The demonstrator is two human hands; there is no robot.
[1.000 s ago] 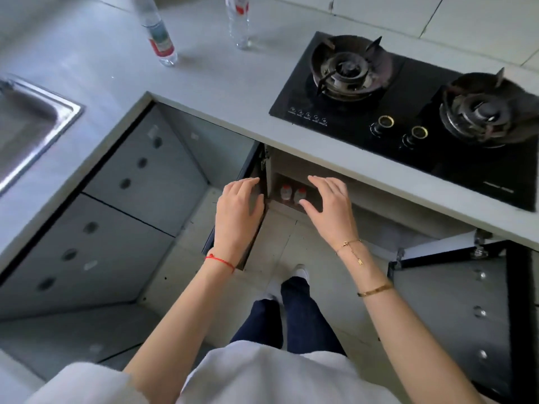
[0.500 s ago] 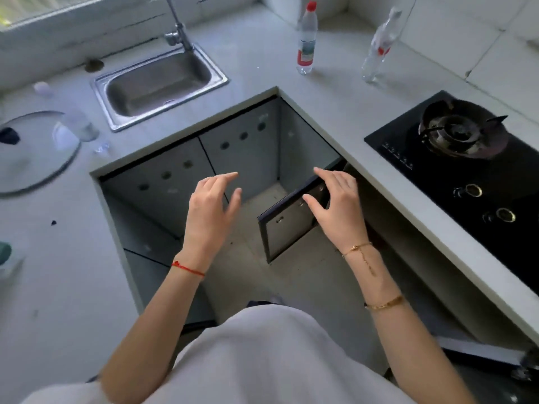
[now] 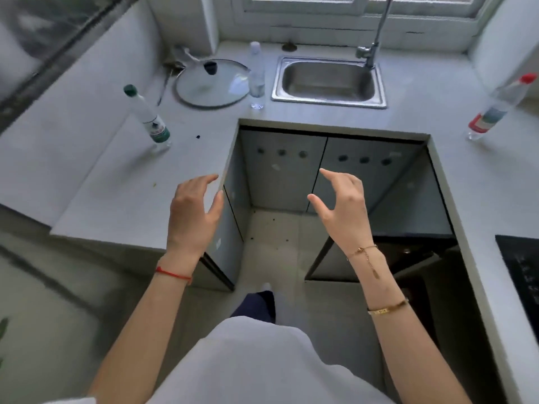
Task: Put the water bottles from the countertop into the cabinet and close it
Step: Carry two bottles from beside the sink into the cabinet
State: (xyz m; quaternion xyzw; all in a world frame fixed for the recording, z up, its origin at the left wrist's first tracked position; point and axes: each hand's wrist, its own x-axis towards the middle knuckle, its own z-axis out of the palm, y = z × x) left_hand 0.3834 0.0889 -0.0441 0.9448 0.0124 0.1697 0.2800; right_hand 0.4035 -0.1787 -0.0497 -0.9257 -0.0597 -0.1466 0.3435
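Three water bottles stand on the grey countertop (image 3: 122,182). A green-capped bottle (image 3: 148,119) is on the left, a clear bottle (image 3: 256,75) stands by the sink, and a red-capped bottle (image 3: 495,107) is at the far right. My left hand (image 3: 194,212) hovers over the counter's inner corner, fingers apart and empty. My right hand (image 3: 342,205) is raised in front of the lower cabinet doors (image 3: 283,173), fingers curled apart and holding nothing. To the right, below the counter, a dark cabinet door (image 3: 408,258) stands open.
A steel sink (image 3: 328,81) with a tap sits at the back. A glass pot lid (image 3: 211,83) lies left of the clear bottle. The black hob's edge (image 3: 519,272) shows at the right. The counter wraps around the floor where I stand.
The view has swung left from the hob and open cabinet toward the sink. Both hands left the cabinet door and rose, empty. The green-capped bottle has come into view.
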